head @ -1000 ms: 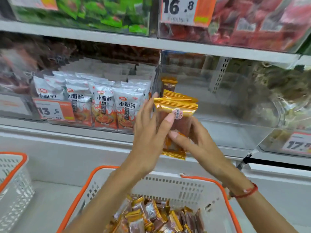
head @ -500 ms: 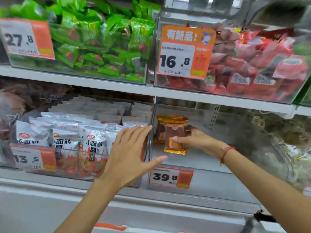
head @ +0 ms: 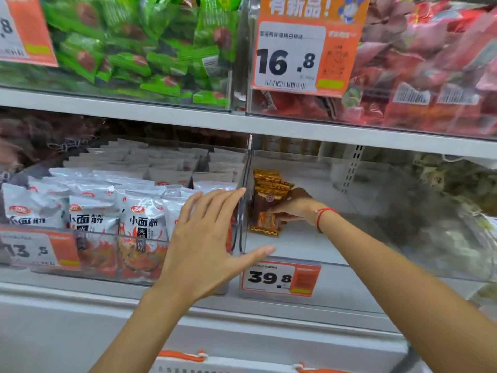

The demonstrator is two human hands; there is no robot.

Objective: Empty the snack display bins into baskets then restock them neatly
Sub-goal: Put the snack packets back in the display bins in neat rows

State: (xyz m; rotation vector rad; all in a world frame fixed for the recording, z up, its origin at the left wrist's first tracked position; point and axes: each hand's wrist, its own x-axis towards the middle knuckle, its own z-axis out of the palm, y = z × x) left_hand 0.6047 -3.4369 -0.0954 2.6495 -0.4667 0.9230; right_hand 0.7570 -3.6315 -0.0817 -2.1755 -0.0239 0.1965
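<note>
The right hand (head: pixel 294 208) reaches into a clear plastic bin (head: pixel 336 254) on a white store shelf (head: pixel 188 122), its fingers curled round a small stack of gold-edged snack packs (head: pixel 267 203) that stands upright on the bin floor, close to the bin's left wall. The left hand (head: pixel 207 246) hangs in front of the divider between two bins, fingers straight and spread wide, thumb pointing right just above an orange price tag (head: pixel 281 278) reading 39.8; it holds nothing. Left of those fingers sits a bin packed with white snack bags (head: pixel 113 211). Above the fingers, the upper shelf holds green packets (head: pixel 139 49) and red packets (head: pixel 430 76) behind a 16.8 price card (head: pixel 304 49). Below the forearms, the orange-and-white rim of a basket (head: pixel 188 358) shows at the bottom edge.
</note>
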